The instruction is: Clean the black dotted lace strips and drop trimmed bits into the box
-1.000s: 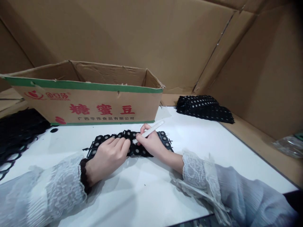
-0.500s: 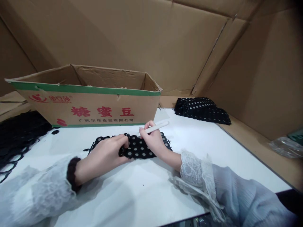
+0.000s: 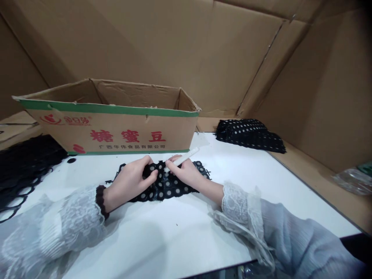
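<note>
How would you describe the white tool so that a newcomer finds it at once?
Find the open cardboard box with green edging. In front of it, on the white table, lies a dotted black sheet; there the right hand holds the white tool. Unlike the sheet, it is slim, pale and stick-shaped.

Dotted sheets point(image 3: 173, 188) and a carton point(image 3: 139, 133) occupy the table point(image 3: 139, 240).

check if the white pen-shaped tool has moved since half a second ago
Yes, to the left: the white pen-shaped tool now has its upper end closer to the lower right corner of the cardboard box.
</note>
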A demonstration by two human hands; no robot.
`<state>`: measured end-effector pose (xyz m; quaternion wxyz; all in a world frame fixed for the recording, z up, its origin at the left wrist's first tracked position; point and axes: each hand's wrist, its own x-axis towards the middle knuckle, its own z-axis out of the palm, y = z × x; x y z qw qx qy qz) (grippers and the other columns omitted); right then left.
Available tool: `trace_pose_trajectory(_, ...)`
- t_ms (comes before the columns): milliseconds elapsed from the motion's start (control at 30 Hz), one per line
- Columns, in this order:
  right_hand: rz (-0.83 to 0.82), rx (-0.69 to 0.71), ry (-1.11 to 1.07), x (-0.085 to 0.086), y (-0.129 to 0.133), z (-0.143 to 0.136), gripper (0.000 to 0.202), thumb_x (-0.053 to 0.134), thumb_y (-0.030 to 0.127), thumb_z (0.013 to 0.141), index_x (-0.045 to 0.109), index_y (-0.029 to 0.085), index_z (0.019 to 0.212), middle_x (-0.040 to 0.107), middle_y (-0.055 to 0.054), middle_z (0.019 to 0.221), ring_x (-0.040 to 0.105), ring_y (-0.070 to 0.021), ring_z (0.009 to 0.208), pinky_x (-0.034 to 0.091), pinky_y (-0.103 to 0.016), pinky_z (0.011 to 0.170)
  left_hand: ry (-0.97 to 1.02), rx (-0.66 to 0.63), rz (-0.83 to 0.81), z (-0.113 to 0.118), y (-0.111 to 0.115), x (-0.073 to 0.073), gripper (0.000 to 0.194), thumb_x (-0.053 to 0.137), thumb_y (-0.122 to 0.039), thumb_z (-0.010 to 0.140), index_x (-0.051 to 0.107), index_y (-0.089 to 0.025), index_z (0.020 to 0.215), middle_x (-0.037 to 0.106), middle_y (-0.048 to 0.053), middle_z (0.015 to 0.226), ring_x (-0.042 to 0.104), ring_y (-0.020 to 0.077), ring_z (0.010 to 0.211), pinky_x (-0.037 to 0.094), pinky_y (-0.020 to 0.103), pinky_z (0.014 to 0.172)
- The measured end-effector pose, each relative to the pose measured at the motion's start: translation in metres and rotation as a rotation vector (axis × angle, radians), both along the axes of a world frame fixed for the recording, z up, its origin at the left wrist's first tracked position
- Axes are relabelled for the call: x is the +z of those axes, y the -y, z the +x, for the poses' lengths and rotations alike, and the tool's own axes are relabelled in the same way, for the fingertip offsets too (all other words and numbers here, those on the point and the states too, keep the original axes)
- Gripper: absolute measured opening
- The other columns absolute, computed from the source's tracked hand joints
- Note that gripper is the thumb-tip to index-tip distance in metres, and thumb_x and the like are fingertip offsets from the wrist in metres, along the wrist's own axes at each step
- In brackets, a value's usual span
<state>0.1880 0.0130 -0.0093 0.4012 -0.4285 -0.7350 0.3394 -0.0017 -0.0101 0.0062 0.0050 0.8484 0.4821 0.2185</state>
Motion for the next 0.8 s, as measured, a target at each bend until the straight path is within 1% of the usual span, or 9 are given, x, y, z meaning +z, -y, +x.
trace_pose_trajectory(100, -0.083, 0.015, -0.054, 0.001, 0.001, 0.001, 0.039, 0.040, 0.042, 0.084, 0.046, 0.019, 0.054, 0.050, 0.002, 0.056, 0.051, -0.0133, 0.061, 0.038, -0.027, 0.067, -0.206, -0.023, 0.106, -0.005, -0.001, 0.004, 0.020, 0.036, -0.035, 0.085, 0.046, -0.018, 0.081, 0.056, 0.000, 0.062, 0.054, 0.0163, 0.057, 0.035, 0.026, 0.053)
trace_pose_trajectory(167, -0.096, -0.014, -0.084, 0.001, 0.001, 0.002, 0.040, 0.040, 0.044, 0.085, 0.047, 0.019, 0.054, 0.051, 0.002, 0.057, 0.050, -0.0134, 0.062, 0.038, -0.027, 0.067, -0.282, -0.049, 0.081, -0.005, -0.004, 0.006, 0.021, 0.035, -0.032, 0.086, 0.048, -0.017, 0.086, 0.059, 0.002, 0.065, 0.055, 0.0173, 0.059, 0.037, 0.027, 0.055)
trace_pose_trajectory(200, -0.091, -0.025, -0.094, 0.001, 0.001, 0.002, 0.040, 0.040, 0.044, 0.085, 0.047, 0.019, 0.055, 0.051, 0.002, 0.058, 0.051, -0.0135, 0.064, 0.037, -0.027, 0.068, -0.279, -0.055, 0.054, -0.004, -0.006, 0.006, 0.021, 0.035, -0.031, 0.085, 0.049, -0.016, 0.088, 0.060, 0.003, 0.070, 0.057, 0.0182, 0.064, 0.039, 0.028, 0.059)
trace_pose_trajectory(267, -0.067, -0.028, -0.099, 0.001, 0.000, 0.002, 0.038, 0.040, 0.044, 0.085, 0.048, 0.019, 0.057, 0.051, 0.002, 0.060, 0.050, -0.0135, 0.066, 0.037, -0.026, 0.069, -0.201, -0.059, 0.006, 0.000, -0.010, 0.005, 0.022, 0.035, -0.029, 0.084, 0.052, -0.015, 0.090, 0.062, 0.006, 0.082, 0.057, 0.0208, 0.079, 0.042, 0.032, 0.072)
trace_pose_trajectory(333, -0.048, -0.027, -0.093, 0.001, 0.000, 0.002, 0.037, 0.040, 0.045, 0.085, 0.048, 0.019, 0.059, 0.049, 0.002, 0.061, 0.049, -0.0133, 0.065, 0.036, -0.026, 0.068, -0.055, -0.063, -0.069, 0.004, -0.014, 0.003, 0.023, 0.037, -0.028, 0.083, 0.054, -0.015, 0.089, 0.062, 0.008, 0.090, 0.055, 0.0222, 0.089, 0.041, 0.034, 0.082)
trace_pose_trajectory(433, -0.056, -0.037, -0.102, 0.002, 0.000, 0.002, 0.037, 0.040, 0.047, 0.084, 0.043, 0.019, 0.060, 0.042, 0.003, 0.060, 0.044, -0.0129, 0.063, 0.033, -0.026, 0.065, 0.185, -0.054, -0.277, 0.006, -0.017, 0.001, 0.022, 0.039, -0.030, 0.082, 0.055, -0.017, 0.092, 0.063, 0.004, 0.094, 0.056, 0.0200, 0.089, 0.041, 0.031, 0.081)
trace_pose_trajectory(533, -0.037, -0.033, -0.090, 0.003, 0.001, 0.003, 0.036, 0.041, 0.047, 0.084, 0.037, 0.020, 0.060, 0.038, 0.004, 0.060, 0.041, -0.0127, 0.063, 0.031, -0.026, 0.064, 0.337, -0.094, -0.443, 0.004, -0.017, 0.002, 0.024, 0.041, -0.036, 0.083, 0.056, -0.019, 0.090, 0.062, 0.001, 0.092, 0.055, 0.0185, 0.088, 0.040, 0.029, 0.080)
trace_pose_trajectory(667, -0.044, 0.007, -0.030, 0.004, 0.001, 0.003, 0.039, 0.041, 0.044, 0.084, 0.030, 0.019, 0.056, 0.034, 0.004, 0.057, 0.040, -0.0120, 0.060, 0.030, -0.026, 0.062, 0.404, -0.123, -0.534, 0.002, -0.017, 0.003, 0.026, 0.043, -0.042, 0.083, 0.054, -0.018, 0.083, 0.058, 0.000, 0.083, 0.053, 0.0174, 0.081, 0.039, 0.028, 0.075)
trace_pose_trajectory(800, -0.037, 0.050, 0.008, 0.002, 0.000, 0.002, 0.037, 0.045, 0.041, 0.082, 0.033, 0.019, 0.054, 0.036, 0.004, 0.057, 0.040, -0.0113, 0.059, 0.031, -0.026, 0.061, 0.438, -0.124, -0.567, 0.002, -0.019, -0.001, 0.022, 0.045, -0.039, 0.082, 0.050, -0.018, 0.079, 0.054, -0.002, 0.077, 0.050, 0.0161, 0.077, 0.038, 0.027, 0.072)
